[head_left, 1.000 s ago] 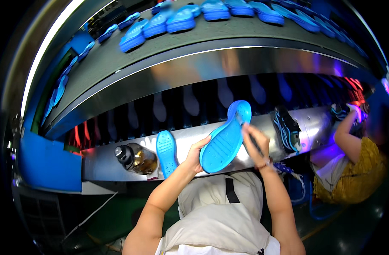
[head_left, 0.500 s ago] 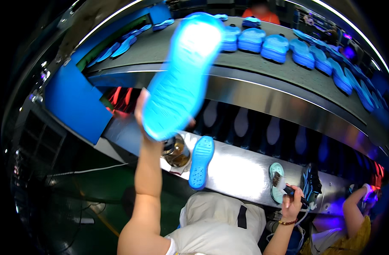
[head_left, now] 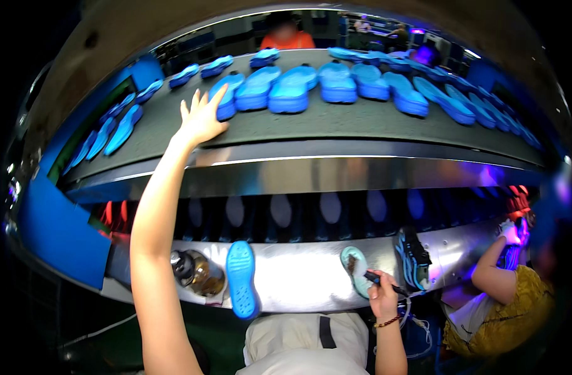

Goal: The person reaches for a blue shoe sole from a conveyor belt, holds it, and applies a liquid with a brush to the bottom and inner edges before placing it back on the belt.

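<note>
My left hand (head_left: 203, 120) reaches far out over the upper belt with its fingers spread. Its fingertips overlap the edge of a blue shoe sole (head_left: 228, 94), the leftmost of the near row; whether they touch it I cannot tell. In my right hand (head_left: 384, 296) is a brush (head_left: 374, 277) with a dark handle. The brush's bristle end lies over a pale green sole (head_left: 356, 265) on the metal ledge. Another blue sole (head_left: 241, 280) rests on the ledge, left of the middle.
Several blue soles (head_left: 292, 89) stand along the grey conveyor belt (head_left: 286, 128). A jar of amber liquid (head_left: 206, 275) is on the metal ledge (head_left: 298, 275), a black-and-blue shoe (head_left: 413, 257) farther right. At right works another person in yellow (head_left: 504, 309); one in orange (head_left: 288, 41) is beyond the belt.
The blue sole that my left hand held up close has left it, and that hand now reaches out spread over the belt. The view has shifted. My right hand still holds the brush.
</note>
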Demonstrator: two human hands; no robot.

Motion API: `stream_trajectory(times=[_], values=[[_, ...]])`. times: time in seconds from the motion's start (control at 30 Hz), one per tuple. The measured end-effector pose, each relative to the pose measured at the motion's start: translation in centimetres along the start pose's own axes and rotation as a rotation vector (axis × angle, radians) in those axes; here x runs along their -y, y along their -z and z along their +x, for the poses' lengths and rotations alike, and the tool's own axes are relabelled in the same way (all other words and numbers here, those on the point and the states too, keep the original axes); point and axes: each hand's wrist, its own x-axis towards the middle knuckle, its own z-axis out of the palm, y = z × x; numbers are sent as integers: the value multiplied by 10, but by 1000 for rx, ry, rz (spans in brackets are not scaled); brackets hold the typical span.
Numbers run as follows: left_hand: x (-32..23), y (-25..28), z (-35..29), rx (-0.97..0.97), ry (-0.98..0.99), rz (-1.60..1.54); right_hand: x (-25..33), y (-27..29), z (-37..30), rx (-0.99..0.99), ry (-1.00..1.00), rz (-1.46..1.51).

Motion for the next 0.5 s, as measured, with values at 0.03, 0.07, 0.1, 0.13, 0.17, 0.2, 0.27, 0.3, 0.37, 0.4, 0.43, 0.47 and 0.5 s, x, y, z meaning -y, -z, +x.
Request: stream_trajectory(times=[0.03,0.07,0.1,0.13,0.17,0.2,0.27,0.3,0.37,0.4,0.43,0.47,0.5], values=[[1,-3,14,56,-12,-84,-1,2,0,-2,-13,12],[14,-8,29,110,-75,-213,-4,2,2,-20,-18,22],[23,-12,44,168,-142,-339,-6,2,4,-39,-24,35],[18,-16,52,177,-183,-271,-5,5,5,-32,-38,57],[10,-15,54,183,-220,-193,-5,7,6,-46,-47,66],[-3,-11,54,156,-248,-180,-4,10,8,-60,-47,67],[-12,-7,51,99,-283,-145,-8,17,11,-89,-89,55],[-14,-11,53,60,-303,-145,-7,20,11,-71,-98,41],[-26,-17,55,13,-367,-179,-4,21,10,-100,-110,31],[-33,-17,56,-3,-395,-187,-4,22,10,-126,-124,54],[-43,-17,60,-11,-406,-204,-3,25,12,-120,-129,64],[-56,-15,61,-16,-417,-222,-4,28,12,-118,-136,73],[-69,-16,62,-20,-426,-240,-4,31,13,-114,-143,82]])
